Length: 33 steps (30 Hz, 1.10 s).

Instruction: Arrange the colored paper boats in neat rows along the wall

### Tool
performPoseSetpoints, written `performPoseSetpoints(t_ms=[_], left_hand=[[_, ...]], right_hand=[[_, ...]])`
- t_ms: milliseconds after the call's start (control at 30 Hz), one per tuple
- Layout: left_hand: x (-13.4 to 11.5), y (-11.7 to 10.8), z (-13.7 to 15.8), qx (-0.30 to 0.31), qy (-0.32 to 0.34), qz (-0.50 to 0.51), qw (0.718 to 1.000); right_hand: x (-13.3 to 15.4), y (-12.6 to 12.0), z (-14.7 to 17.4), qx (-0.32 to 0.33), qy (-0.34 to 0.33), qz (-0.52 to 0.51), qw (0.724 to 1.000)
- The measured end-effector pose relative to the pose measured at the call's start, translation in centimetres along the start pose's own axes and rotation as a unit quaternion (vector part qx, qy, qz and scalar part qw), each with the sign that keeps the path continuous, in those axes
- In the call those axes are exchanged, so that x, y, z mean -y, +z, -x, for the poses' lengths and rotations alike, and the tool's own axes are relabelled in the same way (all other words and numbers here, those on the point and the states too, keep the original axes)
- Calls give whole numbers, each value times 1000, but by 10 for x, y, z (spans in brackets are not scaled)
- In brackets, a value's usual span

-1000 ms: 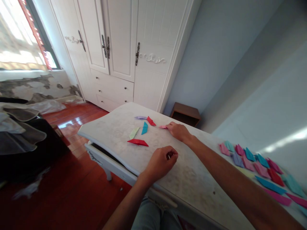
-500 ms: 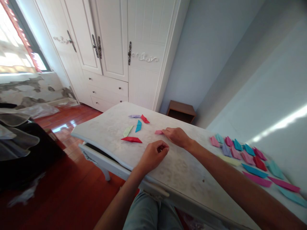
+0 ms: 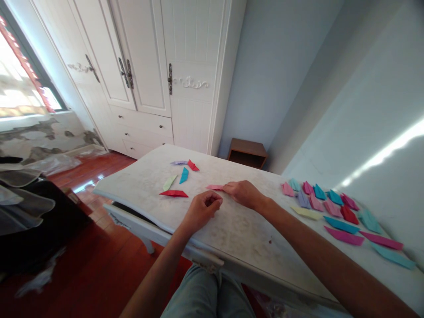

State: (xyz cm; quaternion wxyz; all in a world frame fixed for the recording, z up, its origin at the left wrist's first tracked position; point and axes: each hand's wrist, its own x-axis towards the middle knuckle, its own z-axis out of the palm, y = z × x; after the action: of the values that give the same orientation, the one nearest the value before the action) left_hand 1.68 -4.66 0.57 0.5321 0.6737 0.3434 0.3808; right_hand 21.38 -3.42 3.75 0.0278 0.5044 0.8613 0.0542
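A pink folded paper piece (image 3: 214, 187) lies low over the tabletop, its right end pinched in the fingers of my right hand (image 3: 243, 193). Just nearer to me and to the left, my left hand (image 3: 203, 210) rests with curled fingers and thumb brought together, and I see nothing in them. Left of both hands lie several folded paper pieces: a long red one (image 3: 174, 193), a pale green one (image 3: 170, 182), a blue one (image 3: 183, 175), a smaller red one (image 3: 193, 165) and a lilac one (image 3: 179, 162).
The white table (image 3: 232, 238) has many coloured folded papers along its right side, among them a yellow one (image 3: 306, 213) and a magenta one (image 3: 343, 236). A drawer (image 3: 139, 224) sticks out at the front left. Behind stand a white wardrobe (image 3: 195, 115) and a brown cabinet (image 3: 247, 149).
The view has turned slightly, shifting most things left. More of the pink paper shows beyond my right fingers. My left hand stays curled beside it.
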Motion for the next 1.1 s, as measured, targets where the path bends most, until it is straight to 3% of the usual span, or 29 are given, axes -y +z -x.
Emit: performPoseSetpoints(t_ms=[167, 300, 400, 467, 600, 733, 833, 967, 1100], left_hand=[[-7, 1, 0, -15, -17, 6, 1000], [-8, 1, -1, -23, -21, 8, 999], [-8, 1, -1, -24, -25, 6, 999], [-7, 1, -1, -23, -29, 3, 999], [-6, 0, 0, -22, -26, -5, 999], [-7, 0, 1, -24, -17, -13, 999], [-9, 0, 2, -21, -21, -14, 999], [-11, 1, 2, -21, -27, -30, 999], [-13, 1, 2, -25, -34, -50, 998]], right_hand=[[10, -10, 2, 27, -10, 65, 997], [15, -6, 8, 9, 12, 41, 999], [13, -3, 18, -35, 59, -32, 997], [11, -2, 29, -104, 103, -106, 983], [11, -5, 59, -251, 171, -298, 905], [13, -11, 94, -296, 212, -482, 797], [16, -15, 120, -330, 239, -535, 740], [23, -24, 145, -362, 261, -552, 704], [26, -30, 158, -374, 258, -544, 705]])
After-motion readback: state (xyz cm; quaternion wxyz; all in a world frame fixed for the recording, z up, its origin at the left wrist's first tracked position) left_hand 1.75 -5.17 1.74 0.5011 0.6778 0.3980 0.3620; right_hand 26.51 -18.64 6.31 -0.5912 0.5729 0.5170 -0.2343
